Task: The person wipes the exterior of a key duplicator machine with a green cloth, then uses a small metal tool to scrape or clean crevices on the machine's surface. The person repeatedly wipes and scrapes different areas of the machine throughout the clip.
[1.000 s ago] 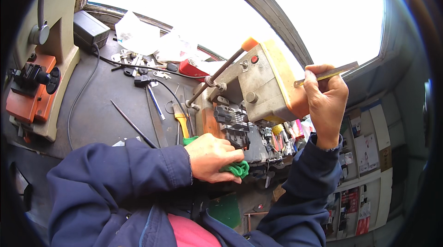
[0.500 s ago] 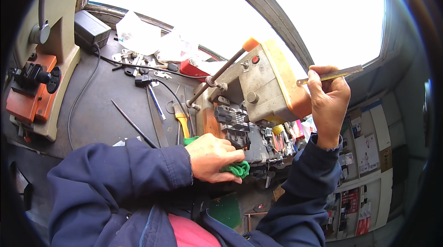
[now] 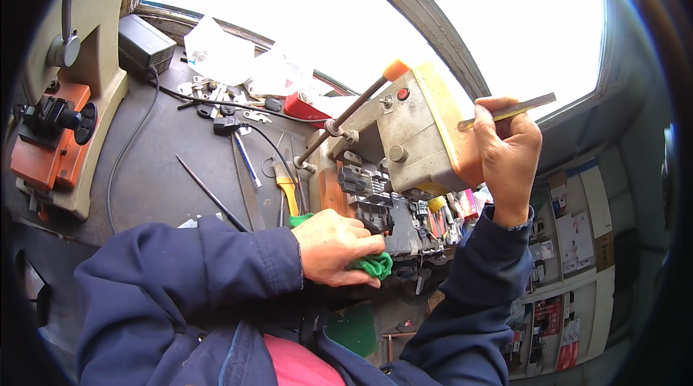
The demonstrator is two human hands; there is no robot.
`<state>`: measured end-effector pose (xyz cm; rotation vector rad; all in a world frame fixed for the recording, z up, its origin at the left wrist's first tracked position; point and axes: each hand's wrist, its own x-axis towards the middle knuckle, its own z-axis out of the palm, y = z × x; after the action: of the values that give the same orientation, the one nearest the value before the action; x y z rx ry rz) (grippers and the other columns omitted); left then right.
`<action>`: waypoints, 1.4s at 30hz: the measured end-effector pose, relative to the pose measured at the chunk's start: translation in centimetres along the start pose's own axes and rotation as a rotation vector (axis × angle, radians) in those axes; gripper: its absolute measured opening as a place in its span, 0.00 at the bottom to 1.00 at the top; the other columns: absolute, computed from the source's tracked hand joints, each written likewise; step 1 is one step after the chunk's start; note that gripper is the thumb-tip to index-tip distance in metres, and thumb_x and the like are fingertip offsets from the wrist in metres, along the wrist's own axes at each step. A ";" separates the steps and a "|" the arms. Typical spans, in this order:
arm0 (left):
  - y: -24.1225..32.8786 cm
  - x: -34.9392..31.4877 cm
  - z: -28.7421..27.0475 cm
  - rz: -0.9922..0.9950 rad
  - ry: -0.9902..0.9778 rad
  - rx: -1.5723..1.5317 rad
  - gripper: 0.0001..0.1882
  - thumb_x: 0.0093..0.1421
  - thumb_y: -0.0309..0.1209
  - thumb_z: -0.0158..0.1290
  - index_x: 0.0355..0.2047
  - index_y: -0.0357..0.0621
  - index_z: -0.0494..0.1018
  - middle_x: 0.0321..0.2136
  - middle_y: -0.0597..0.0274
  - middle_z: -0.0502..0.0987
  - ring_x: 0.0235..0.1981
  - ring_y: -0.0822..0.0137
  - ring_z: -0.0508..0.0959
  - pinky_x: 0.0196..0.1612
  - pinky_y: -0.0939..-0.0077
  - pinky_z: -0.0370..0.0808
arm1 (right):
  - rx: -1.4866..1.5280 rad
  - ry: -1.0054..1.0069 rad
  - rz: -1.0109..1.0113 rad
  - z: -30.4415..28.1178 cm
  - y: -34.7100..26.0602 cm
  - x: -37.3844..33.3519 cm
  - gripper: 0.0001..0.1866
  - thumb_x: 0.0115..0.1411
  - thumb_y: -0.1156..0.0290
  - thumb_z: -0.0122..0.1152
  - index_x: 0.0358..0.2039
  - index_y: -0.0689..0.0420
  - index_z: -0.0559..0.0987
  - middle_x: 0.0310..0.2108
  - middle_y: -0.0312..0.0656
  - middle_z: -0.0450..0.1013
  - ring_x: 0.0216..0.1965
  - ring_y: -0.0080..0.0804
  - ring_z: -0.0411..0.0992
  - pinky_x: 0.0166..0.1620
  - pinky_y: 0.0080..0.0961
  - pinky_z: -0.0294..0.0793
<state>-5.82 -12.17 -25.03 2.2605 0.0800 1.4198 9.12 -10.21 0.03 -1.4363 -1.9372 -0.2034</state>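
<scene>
My left hand (image 3: pixel 336 245) is closed around a crumpled green cloth (image 3: pixel 372 265), which pokes out beyond the fingertips at the front edge of the bench. Just past it is the clamp (image 3: pixel 368 185) of a grey key-cutting machine (image 3: pixel 415 144) with an orange edge, a red button and a knob. My right hand (image 3: pixel 511 159), raised at the machine's right side, pinches a thin flat metal strip (image 3: pixel 533 104) with a yellowish lower face. The strip slants up to the right, both ends showing past the fingers. Whether its left end touches the machine, I cannot tell.
A second machine with an orange base (image 3: pixel 50 137) stands at the left. Loose keys (image 3: pixel 213 94), a black cable (image 3: pixel 155 115), a yellow-handled brush (image 3: pixel 287 187) and a dark rod (image 3: pixel 209 191) lie on the bench (image 3: pixel 177 184). Shelves (image 3: pixel 563 292) line the right wall.
My right hand has moved slightly left with the metal strip, whose right end now tips a little higher. My left hand keeps its hold on the green cloth in nearly the same place.
</scene>
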 end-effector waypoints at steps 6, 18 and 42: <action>0.0 -0.1 -0.1 -0.012 -0.039 0.003 0.25 0.61 0.52 0.70 0.41 0.46 0.76 0.29 0.59 0.79 0.33 0.53 0.83 0.33 0.57 0.80 | -0.043 -0.037 -0.020 0.1 -0.2 0.0 0.05 0.66 0.80 0.66 0.42 0.65 0.84 0.32 0.42 0.85 0.34 0.26 0.84 0.42 0.26 0.82; -0.1 0.0 0.1 0.009 0.004 -0.002 0.23 0.60 0.51 0.72 0.38 0.46 0.76 0.27 0.61 0.78 0.31 0.55 0.82 0.31 0.60 0.78 | -0.087 -0.014 -0.041 0.2 -0.3 0.0 0.06 0.63 0.78 0.70 0.41 0.64 0.85 0.31 0.44 0.85 0.33 0.28 0.84 0.41 0.29 0.81; 0.0 -0.1 -0.2 -0.027 -0.071 0.000 0.26 0.62 0.54 0.69 0.45 0.45 0.76 0.30 0.57 0.81 0.35 0.52 0.85 0.36 0.56 0.82 | -0.108 -0.051 -0.073 0.3 -0.2 -0.1 0.04 0.65 0.78 0.68 0.39 0.63 0.86 0.27 0.39 0.83 0.27 0.23 0.79 0.35 0.25 0.78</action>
<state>-6.01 -12.14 -25.01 2.2987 0.0874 1.3237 8.81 -10.20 -0.16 -1.4542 -2.0495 -0.3117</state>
